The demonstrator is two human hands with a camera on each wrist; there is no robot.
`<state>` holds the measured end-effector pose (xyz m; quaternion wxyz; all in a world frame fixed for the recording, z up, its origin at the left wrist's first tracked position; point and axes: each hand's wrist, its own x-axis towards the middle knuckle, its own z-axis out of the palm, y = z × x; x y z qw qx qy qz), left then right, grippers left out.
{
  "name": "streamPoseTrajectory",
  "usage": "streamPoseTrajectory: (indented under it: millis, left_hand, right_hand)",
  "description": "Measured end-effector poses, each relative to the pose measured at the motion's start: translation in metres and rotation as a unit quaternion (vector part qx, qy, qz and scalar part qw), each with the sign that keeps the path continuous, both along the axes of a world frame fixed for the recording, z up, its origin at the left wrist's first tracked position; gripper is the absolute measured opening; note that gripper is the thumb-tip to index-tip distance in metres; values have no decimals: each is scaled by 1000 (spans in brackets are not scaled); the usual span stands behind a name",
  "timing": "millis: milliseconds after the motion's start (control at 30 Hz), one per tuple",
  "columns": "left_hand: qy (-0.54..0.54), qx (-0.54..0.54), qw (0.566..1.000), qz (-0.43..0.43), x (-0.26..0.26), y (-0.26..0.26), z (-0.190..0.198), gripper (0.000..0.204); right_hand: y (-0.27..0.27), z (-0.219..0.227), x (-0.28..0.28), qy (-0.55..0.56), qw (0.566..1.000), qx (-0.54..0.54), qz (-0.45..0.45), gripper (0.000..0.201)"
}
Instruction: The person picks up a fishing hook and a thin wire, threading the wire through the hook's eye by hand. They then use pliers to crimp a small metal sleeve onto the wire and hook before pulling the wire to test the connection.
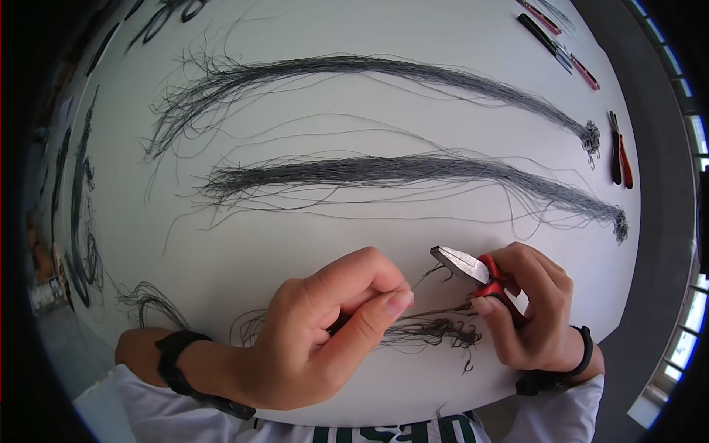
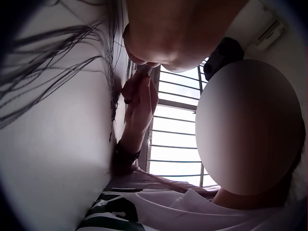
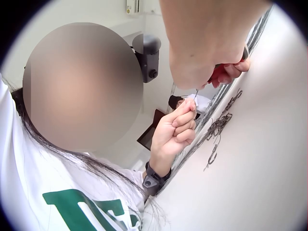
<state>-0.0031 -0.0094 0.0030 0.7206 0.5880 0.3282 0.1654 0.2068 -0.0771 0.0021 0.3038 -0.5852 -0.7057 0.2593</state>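
Observation:
In the head view my left hand [image 1: 332, 325] pinches a thin line [image 1: 421, 280] between thumb and forefinger. A small dark fish hook [image 1: 444, 275] shows at the line's far end, close to the tip of the pliers [image 1: 461, 264]. My right hand [image 1: 535, 303] grips these pliers by their red handles, the metal nose pointing left. Below and between the hands lies a loose bunch of fish hooks [image 1: 450, 334] on thin lines, partly behind the left hand. The right wrist view shows the left fingers [image 3: 185, 118] pinched together, and the same dark hooks on the white table.
Two long bundles of dark line, the upper [image 1: 369, 65] and the lower [image 1: 369, 168], stretch across the table [image 1: 332, 236], with clustered right ends. Red-and-black pliers [image 1: 620, 151] and several other tools lie at the right edge. Scissors [image 1: 159, 22] are at the far left. More strands [image 1: 155, 299] lie beside the left wrist.

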Motion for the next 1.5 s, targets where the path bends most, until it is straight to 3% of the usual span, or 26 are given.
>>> streamPoseTrajectory:
  millis: [233, 333, 433, 500, 833, 933, 1033, 1067, 1100, 1133, 1233, 1333, 1500]
  left_hand:
    - [-17, -61, 998, 17, 2, -2, -1, 12]
    - [-43, -80, 996, 27, 3, 0, 0, 11]
    - [-43, -73, 996, 11, 3, 1, 1, 9]
    - [-62, -78, 995, 0, 2, 0, 1, 8]
    - [-79, -95, 992, -37, 1, -3, 2, 6]
    - [-70, -75, 994, -47, 0, -4, 2, 6]
    - [-72, -18, 994, -81, 1, -5, 0, 5]
    - [-81, 0, 993, -83, 1, -6, 0, 5]
    - [-90, 17, 992, -83, 1, -7, -1, 5]
    - [-90, 19, 992, -86, 2, -7, -1, 5]
    - [-83, 51, 990, -98, 2, -7, -1, 5]
    - [-79, 77, 990, -90, 1, -8, -2, 5]
    - [-55, 67, 995, -51, 1, -7, 5, 10]
  right_hand:
    - [2, 1, 5, -10, 999, -11, 32, 24]
    - [2, -3, 5, -43, 998, 42, 25, 30]
    - [1, -2, 4, -102, 993, 55, -20, 38]
    - [1, -1, 6, -176, 983, 53, 21, 43]
    - [0, -5, 1, -159, 984, 84, 5, 42]
    - [0, 2, 1, -102, 987, 121, 21, 34]
    - [-2, -3, 0, 113, 986, 91, 77, 13]
    - [-4, 2, 0, 112, 986, 95, 74, 13]
    - [-6, 9, 0, 185, 979, -60, 69, 10]
    - [-8, 13, 0, 253, 942, -213, 64, 8]
    - [-8, 14, 3, 308, 907, -276, 79, 8]
    - [-13, 3, -1, 358, 907, -213, 66, 5]
    - [-15, 3, -4, 352, 917, -181, 55, 5]
